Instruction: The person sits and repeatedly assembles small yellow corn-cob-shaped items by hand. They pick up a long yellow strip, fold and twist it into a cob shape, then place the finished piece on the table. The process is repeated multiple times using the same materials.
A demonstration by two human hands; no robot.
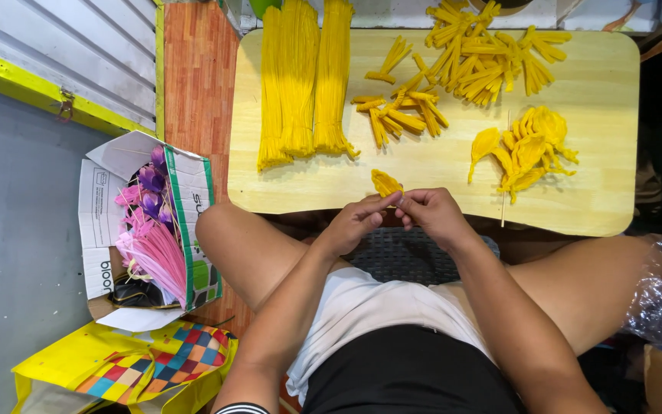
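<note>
yellow folded petal, seemingly fuzzy wire, pinched between left hand and right hand

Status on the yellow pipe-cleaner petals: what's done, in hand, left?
Done: a pile of shaped yellow petals on the wooden board. In hand: left hand and right hand pinch one yellow petal piece. Left: folded short pieces and long uncut bundles.
</note>
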